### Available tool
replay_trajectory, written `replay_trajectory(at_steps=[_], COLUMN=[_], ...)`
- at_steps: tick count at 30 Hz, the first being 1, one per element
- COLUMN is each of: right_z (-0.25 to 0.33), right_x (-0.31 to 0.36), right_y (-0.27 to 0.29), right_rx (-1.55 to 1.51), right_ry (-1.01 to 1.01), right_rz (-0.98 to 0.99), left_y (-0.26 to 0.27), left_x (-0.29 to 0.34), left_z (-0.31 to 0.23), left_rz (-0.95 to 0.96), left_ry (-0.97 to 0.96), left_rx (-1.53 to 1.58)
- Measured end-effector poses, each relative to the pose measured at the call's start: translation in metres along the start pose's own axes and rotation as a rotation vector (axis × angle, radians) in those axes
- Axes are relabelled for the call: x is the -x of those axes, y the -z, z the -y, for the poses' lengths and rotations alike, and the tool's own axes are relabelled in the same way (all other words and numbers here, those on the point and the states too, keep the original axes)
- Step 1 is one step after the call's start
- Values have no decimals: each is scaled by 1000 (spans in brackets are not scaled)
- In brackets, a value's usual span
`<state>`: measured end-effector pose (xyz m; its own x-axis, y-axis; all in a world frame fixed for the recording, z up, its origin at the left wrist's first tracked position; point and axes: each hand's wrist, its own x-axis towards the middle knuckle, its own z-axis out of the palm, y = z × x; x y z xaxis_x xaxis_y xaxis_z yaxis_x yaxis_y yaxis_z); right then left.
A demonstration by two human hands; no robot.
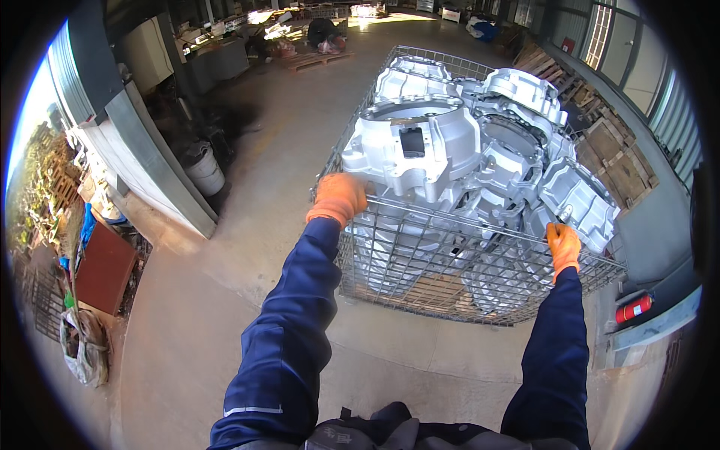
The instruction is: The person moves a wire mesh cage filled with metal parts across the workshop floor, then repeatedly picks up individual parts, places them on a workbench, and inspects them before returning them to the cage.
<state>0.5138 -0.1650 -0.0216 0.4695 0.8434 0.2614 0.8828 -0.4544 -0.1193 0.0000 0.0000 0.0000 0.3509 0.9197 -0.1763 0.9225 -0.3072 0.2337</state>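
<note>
A wire mesh cage (420,247) stands before me, heaped above its rim with silver cast metal housings (465,135). My left hand (339,198), in an orange glove, is closed over the near left corner of the rim. Right beside it, one large round housing (409,146) rests on top of the heap. Further right along the same near edge, my right hand (562,246), gloved in orange too, is closed on the rim wire, close to a tilted housing (577,199). Both arms reach forward in dark blue sleeves. The fingertips are partly hidden behind the wire.
Wooden pallets (611,146) lean along the right wall. A red fire extinguisher (634,308) lies low at the right. To the left are a pillar (154,161), a white bucket (204,169) and a white sack (84,349). Concrete floor (247,210) surrounds the cage.
</note>
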Motion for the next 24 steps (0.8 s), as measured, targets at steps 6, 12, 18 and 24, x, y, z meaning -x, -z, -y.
replay_trajectory(at_steps=[6, 12, 18, 24], right_z=[-5, -21, -26, -27], right_x=[1, -9, -7, -15], right_y=[4, 6, 10, 4], right_rx=[-34, -2, 34, 83], right_ry=[62, 39, 102, 92], right_rz=[23, -3, -77, -1], left_y=[-32, -13, 4, -6], left_x=[-9, -12, -9, -13], left_z=[7, -9, -22, -21], left_rz=[-129, -30, 39, -37], left_ry=[50, -26, -25, 20], left_rx=[28, -72, -5, -42])
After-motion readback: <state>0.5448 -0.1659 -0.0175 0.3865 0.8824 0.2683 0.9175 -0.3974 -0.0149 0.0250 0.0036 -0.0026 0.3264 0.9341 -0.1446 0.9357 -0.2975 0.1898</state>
